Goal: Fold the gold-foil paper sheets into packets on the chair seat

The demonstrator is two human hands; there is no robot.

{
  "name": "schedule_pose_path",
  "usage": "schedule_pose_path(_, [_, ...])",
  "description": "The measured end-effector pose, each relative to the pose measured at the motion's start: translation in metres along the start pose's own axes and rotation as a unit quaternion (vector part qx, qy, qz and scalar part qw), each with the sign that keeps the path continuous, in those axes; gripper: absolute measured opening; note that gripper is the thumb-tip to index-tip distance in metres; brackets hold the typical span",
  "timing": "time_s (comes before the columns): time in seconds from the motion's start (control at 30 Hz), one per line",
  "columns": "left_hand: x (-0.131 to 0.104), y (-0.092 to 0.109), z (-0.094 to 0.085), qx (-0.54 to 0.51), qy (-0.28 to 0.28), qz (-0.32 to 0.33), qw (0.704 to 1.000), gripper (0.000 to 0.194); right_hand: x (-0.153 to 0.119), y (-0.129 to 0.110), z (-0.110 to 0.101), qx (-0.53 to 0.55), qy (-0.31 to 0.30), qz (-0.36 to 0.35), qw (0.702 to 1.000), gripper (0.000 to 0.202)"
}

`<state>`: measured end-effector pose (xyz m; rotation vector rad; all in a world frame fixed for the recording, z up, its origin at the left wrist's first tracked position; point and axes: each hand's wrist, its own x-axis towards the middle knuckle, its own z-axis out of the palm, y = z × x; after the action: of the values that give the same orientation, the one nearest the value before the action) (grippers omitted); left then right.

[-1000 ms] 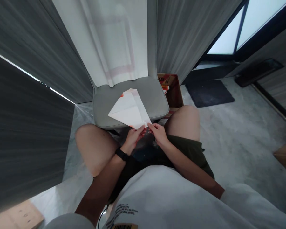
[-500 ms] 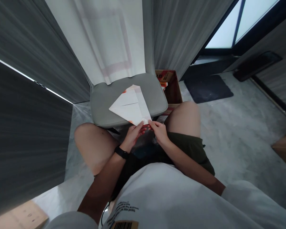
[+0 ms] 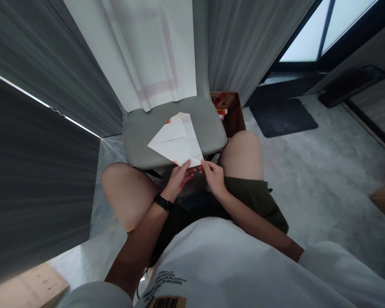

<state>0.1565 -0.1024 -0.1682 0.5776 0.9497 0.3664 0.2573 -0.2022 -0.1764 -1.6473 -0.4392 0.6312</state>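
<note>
A folded sheet of white paper [image 3: 176, 139] with small orange patches at its edges lies partly on the grey chair seat [image 3: 137, 158]. Its near end reaches past the seat's front edge toward me. My left hand [image 3: 179, 176], with a black band on the wrist, pinches that near edge, thumb on top and fingers underneath. Beside it, my right hand [image 3: 213, 174] grips the near right corner between thumb and fingers. Creases run across the paper, and a small fold shows near my thumbs. The fingertips under the sheet are partly hidden.
A white sheet [image 3: 147, 51] hangs over the chair's backrest. Behind the seat on the right stands an open cardboard box [image 3: 235, 113] with orange and white things inside. A dark mat [image 3: 284, 117] lies on the floor, and wooden boxes [image 3: 28, 286] show at the lower edges.
My left hand has slid slightly left along the paper's near edge, widening the gap between my hands. The right hand keeps its corner. The view has shifted a little.
</note>
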Motion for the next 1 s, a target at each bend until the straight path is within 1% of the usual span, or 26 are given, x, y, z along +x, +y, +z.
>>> schedule_pose_path(0.1, [-0.001,0.002,0.001,-0.012,0.03,0.028,0.999,0.027,-0.007,-0.001,0.004,-0.011,-0.012,-0.004,1.0,0.048])
schedule_pose_path(0.2, [-0.002,0.002,0.001,-0.008,0.044,0.044,0.998,0.032,-0.011,0.001,0.008,0.001,-0.023,0.01,1.0,0.045])
schedule_pose_path(0.33, [-0.001,-0.002,-0.002,0.004,0.066,0.077,0.995,0.036,-0.013,0.004,0.01,0.01,-0.022,0.025,0.999,0.044])
schedule_pose_path(0.43, [0.0,-0.005,-0.003,0.011,0.07,0.102,0.992,0.041,-0.014,0.003,0.011,0.037,-0.031,0.04,0.998,0.046])
schedule_pose_path(0.5, [0.001,-0.007,-0.004,0.013,0.061,0.109,0.992,0.043,-0.015,0.002,0.012,0.047,-0.052,0.04,0.997,0.047])
schedule_pose_path(0.6, [0.0,-0.007,-0.005,0.007,0.042,0.101,0.994,0.042,-0.016,-0.001,0.012,0.03,-0.074,0.018,0.997,0.047])
schedule_pose_path(0.7, [-0.003,-0.008,-0.004,-0.002,0.033,0.084,0.996,0.041,-0.016,-0.003,0.012,0.012,-0.072,0.006,0.997,0.048])
schedule_pose_path(0.8, [-0.004,-0.011,-0.003,-0.013,0.022,0.088,0.996,0.046,-0.016,-0.002,0.012,0.009,-0.066,0.005,0.998,0.047])
schedule_pose_path(0.93, [-0.005,-0.014,-0.002,-0.008,0.025,0.092,0.995,0.047,-0.016,0.004,0.009,0.018,-0.066,0.027,0.997,0.047])
schedule_pose_path(1.0, [-0.005,-0.013,-0.001,-0.005,0.013,0.087,0.996,0.047,-0.017,0.005,0.008,0.034,-0.064,0.04,0.997,0.047])
